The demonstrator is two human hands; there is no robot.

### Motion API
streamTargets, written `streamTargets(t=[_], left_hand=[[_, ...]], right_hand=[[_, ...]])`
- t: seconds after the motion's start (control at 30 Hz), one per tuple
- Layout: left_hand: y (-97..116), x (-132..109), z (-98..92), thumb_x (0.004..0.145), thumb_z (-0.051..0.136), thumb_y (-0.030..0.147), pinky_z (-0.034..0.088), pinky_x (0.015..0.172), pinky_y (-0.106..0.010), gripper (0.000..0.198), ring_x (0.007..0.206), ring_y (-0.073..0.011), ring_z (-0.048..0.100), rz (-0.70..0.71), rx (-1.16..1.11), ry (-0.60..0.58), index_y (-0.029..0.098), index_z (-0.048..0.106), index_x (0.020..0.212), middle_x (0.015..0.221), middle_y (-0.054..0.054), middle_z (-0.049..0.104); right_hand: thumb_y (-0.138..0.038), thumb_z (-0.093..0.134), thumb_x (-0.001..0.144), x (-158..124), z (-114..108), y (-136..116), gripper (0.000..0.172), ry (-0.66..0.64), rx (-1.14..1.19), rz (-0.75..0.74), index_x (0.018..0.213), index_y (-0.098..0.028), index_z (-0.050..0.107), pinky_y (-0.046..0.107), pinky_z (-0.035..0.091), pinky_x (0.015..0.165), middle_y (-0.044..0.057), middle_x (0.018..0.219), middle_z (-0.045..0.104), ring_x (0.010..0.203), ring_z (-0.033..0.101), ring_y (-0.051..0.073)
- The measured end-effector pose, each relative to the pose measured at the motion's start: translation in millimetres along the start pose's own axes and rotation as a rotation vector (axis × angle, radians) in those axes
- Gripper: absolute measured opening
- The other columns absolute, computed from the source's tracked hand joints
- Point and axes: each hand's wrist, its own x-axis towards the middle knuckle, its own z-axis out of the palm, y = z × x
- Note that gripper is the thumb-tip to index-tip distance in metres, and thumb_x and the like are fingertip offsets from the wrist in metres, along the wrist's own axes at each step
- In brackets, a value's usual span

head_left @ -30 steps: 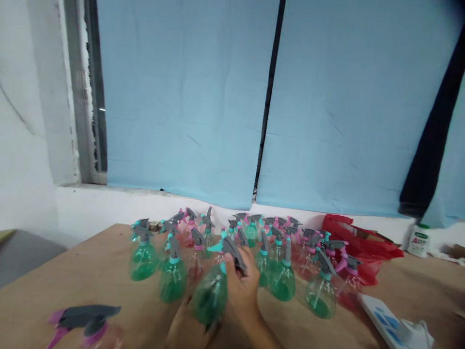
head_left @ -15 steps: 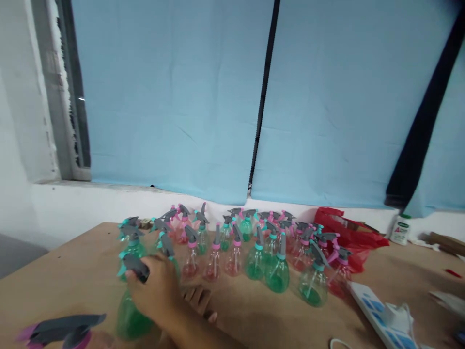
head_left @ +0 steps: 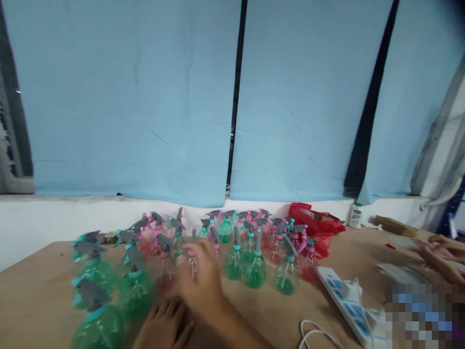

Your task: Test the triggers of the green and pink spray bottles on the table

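My right hand (head_left: 205, 278) is blurred as it reaches over the table, thumb and fingers apart. A pink spray bottle (head_left: 192, 261) shows beside and behind its fingers; touch cannot be made out. My left hand (head_left: 163, 322) rests low on the table, fingers stretched out and holding nothing. To its left stand a green spray bottle (head_left: 98, 327) with a grey trigger head and a second green spray bottle (head_left: 134, 291). Another pink spray bottle (head_left: 165, 266) stands just left of my right hand.
Several more green and pink spray bottles (head_left: 254, 271) stand along the back. Behind them lies a red plastic bag (head_left: 319, 232) near a white bottle (head_left: 356, 215). A power strip (head_left: 339, 300) and a white cable (head_left: 312, 329) lie right. Another person's hands (head_left: 441, 257) are at far right.
My right hand has let go of the green spray bottle at the front left and moved toward the pink ones. The view has swung right, bringing another person's hands into sight.
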Motion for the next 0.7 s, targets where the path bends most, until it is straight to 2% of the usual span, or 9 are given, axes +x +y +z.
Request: streamTargets(t=[0.07,0.13,0.2,0.27,0.33,0.43,0.57,0.7], left_hand=[[3.1,-2.0,-11.5,0.102,0.045,0.061,0.04,0.119,-0.058,0.061,0.14,-0.0391,0.059,-0.008,0.014,-0.025,0.024,0.074,0.141,0.15,-0.015,0.067],[5.8,-2.8,-19.3,0.102,0.046,0.061,0.042,0.118,-0.057,0.062,0.14,-0.0382,0.059,-0.022,0.027,-0.045,0.024,0.072,0.144,0.152,-0.015,0.066],[7.7,-2.8,-22.9,0.101,0.046,0.062,0.043,0.117,-0.057,0.062,0.14,-0.038,0.059,-0.026,0.032,-0.05,0.025,0.072,0.144,0.152,-0.014,0.066],[9.2,-2.8,-24.1,0.101,0.047,0.063,0.043,0.117,-0.057,0.062,0.141,-0.0383,0.058,-0.031,0.033,-0.055,0.026,0.071,0.145,0.152,-0.014,0.066],[10.5,-2.9,-24.6,0.102,0.046,0.063,0.042,0.118,-0.058,0.063,0.141,-0.0382,0.058,-0.032,0.034,-0.06,0.025,0.069,0.147,0.153,-0.014,0.065],[12.2,-3.0,-25.9,0.104,0.045,0.063,0.042,0.118,-0.059,0.064,0.141,-0.038,0.058,-0.042,0.039,-0.072,0.025,0.068,0.149,0.154,-0.015,0.064],[13.0,-4.1,-27.1,0.103,0.047,0.063,0.042,0.118,-0.058,0.063,0.142,-0.0381,0.057,-0.045,0.032,-0.076,0.025,0.069,0.148,0.155,-0.014,0.063],[13.6,-5.7,-28.3,0.104,0.046,0.063,0.042,0.118,-0.058,0.063,0.141,-0.0381,0.058,-0.038,0.024,-0.07,0.025,0.068,0.148,0.155,-0.014,0.063]], right_hand=[[-0.03,0.053,0.1,8.3,-57.7,28.1,0.023,0.177,-0.223,0.023,0.113,-0.024,0.071,0.047,0.045,0.107,0.01,0.117,0.068,0.117,0.061,0.029],[-0.035,0.051,0.099,9.6,-109.8,60.7,0.031,0.319,-0.504,0.113,0.12,-0.022,0.07,0.055,0.04,0.109,0.015,0.127,0.065,0.126,0.056,0.035],[-0.039,0.053,0.097,5.0,-150.6,90.2,0.041,0.399,-0.764,0.288,0.132,-0.022,0.067,0.062,0.038,0.106,0.02,0.136,0.061,0.13,0.051,0.043],[-0.042,0.057,0.094,-1.8,-178.2,111.0,0.049,0.389,-0.92,0.413,0.137,-0.021,0.064,0.063,0.039,0.102,0.024,0.139,0.059,0.131,0.05,0.048],[-0.039,0.056,0.095,-7.1,-194.9,122.2,0.048,0.335,-0.999,0.425,0.139,-0.02,0.063,0.061,0.039,0.102,0.023,0.137,0.062,0.13,0.052,0.046],[-0.032,0.053,0.096,-8.8,-209.9,129.4,0.045,0.324,-1.064,0.42,0.138,-0.021,0.064,0.055,0.042,0.099,0.021,0.136,0.064,0.128,0.055,0.043],[-0.027,0.051,0.094,-6.1,-224.8,140.1,0.039,0.294,-1.003,0.336,0.129,-0.018,0.068,0.044,0.047,0.093,0.019,0.126,0.069,0.116,0.062,0.036],[-0.03,0.049,0.096,-8.2,-232.0,150.5,0.032,0.323,-0.957,0.264,0.116,-0.018,0.07,0.04,0.049,0.088,0.016,0.116,0.07,0.103,0.064,0.031]])
